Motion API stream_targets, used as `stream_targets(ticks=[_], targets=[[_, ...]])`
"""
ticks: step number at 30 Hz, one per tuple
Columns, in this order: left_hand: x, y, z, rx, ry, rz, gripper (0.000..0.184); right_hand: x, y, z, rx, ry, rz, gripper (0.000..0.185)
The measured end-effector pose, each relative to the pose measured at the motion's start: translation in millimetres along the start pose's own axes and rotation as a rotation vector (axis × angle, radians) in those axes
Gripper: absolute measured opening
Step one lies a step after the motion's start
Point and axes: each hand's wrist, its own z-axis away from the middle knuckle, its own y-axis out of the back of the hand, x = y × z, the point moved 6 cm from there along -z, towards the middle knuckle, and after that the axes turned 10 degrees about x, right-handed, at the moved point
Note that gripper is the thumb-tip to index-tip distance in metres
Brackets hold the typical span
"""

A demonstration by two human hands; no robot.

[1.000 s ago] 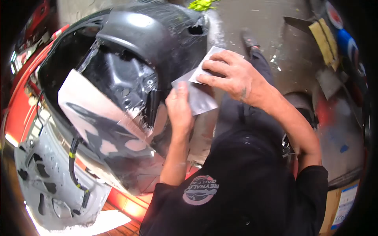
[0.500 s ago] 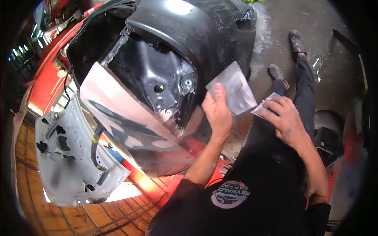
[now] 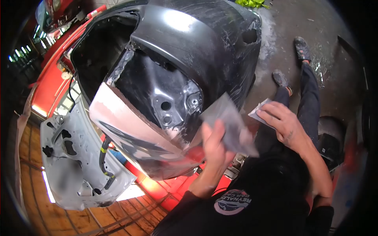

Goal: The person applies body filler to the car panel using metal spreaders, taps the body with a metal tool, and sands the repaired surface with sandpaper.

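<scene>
My left hand (image 3: 214, 145) is closed on a thin grey sheet (image 3: 232, 126) that looks like sandpaper, pinched near its left side and smeared by motion. To the right, my right hand (image 3: 280, 122) grips a smaller, folded piece of similar grey sandpaper (image 3: 258, 109) between thumb and fingers. The two pieces are apart. Just left of my hands stands a dark car body (image 3: 185, 47), with an open recess of bare black metal (image 3: 157, 82). Below the recess is a panel with pinkish filler patches (image 3: 118, 112), sanded to grey and dark areas.
A loose light-grey car panel (image 3: 73, 173) stands at lower left, by a red surface (image 3: 51, 96). My shoes (image 3: 302, 50) rest on the dusty concrete floor (image 3: 283, 23). A dark bin-like object (image 3: 330, 145) sits right of my legs. Yellow-green material (image 3: 252, 3) lies at the top.
My left hand has moved down with its sheet, which now hangs lower and looks blurred. My right hand keeps its folded piece, slightly lower. The whole view has shifted a little.
</scene>
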Motion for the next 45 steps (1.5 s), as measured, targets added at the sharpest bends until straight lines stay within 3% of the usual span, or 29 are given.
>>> stream_targets(ticks=[2, 3, 5, 6, 8, 11, 12, 15, 17, 22, 24, 28, 34, 37, 40, 41, 42, 44, 45], targets=[[31, 1, 12, -0.133, -0.159, -0.006, 0.022, 11, -10, -7, 0.100, -0.134, -0.280, 0.051], [45, 0, 17, -0.243, -0.237, 0.017, 0.021, 3, 0, -30, 0.161, -0.090, -0.305, 0.048], [63, 0, 27, -0.553, -0.263, 0.168, 0.031, -9, -9, -67, 0.192, -0.217, -0.712, 0.044], [72, -2, 32, -0.688, -0.260, 0.214, 0.035, -19, -24, -85, 0.231, -0.199, -0.727, 0.043], [96, -11, 34, -0.867, -0.253, 0.178, 0.033, -56, -37, -131, -0.017, -0.271, -0.914, 0.040], [121, -14, 47, -1.051, -0.244, 0.124, 0.035, -86, -98, -185, 0.285, 0.024, -1.117, 0.039], [125, -12, 50, -1.080, -0.249, 0.112, 0.037, -95, -115, -198, 0.288, 0.028, -1.196, 0.038], [132, 8, 59, -0.960, -0.279, 0.120, 0.038, -111, -140, -207, 0.171, -0.011, -1.295, 0.038], [146, 26, 68, -0.857, -0.330, 0.048, 0.038, -112, -137, -187, -0.061, -0.091, -1.164, 0.039], [159, 33, 71, -0.737, -0.511, 0.062, 0.038, -102, -137, -136, 0.038, 0.068, -1.145, 0.041], [163, 48, 65, -0.816, -0.386, 0.006, 0.036, -96, -141, -124, 0.000, 0.078, -1.188, 0.041], [159, 59, 69, -0.695, -0.453, 0.065, 0.042, -86, -144, -112, -0.006, 0.185, -1.193, 0.040], [169, 38, 70, -0.790, -0.568, -0.016, 0.037, -88, -114, -98, -0.102, 0.439, -0.871, 0.042], [176, 41, 77, -0.725, -0.595, -0.033, 0.034, -72, -88, -99, -0.067, 0.362, -0.820, 0.039], [176, 51, 82, -0.604, -0.589, -0.093, 0.035, -58, -74, -94, -0.022, 0.167, -0.976, 0.032], [173, 46, 83, -0.565, -0.587, -0.107, 0.036, -53, -72, -92, -0.006, 0.205, -0.958, 0.034], [170, 37, 82, -0.526, -0.583, -0.121, 0.037, -50, -72, -88, -0.020, 0.038, -1.038, 0.035], [171, 58, 92, -0.260, -0.763, 0.067, 0.042, -51, -71, -74, -0.046, -0.302, -1.174, 0.038], [174, 64, 94, -0.221, -0.734, 0.024, 0.043, -55, -68, -68, -0.030, -0.287, -1.153, 0.042]])
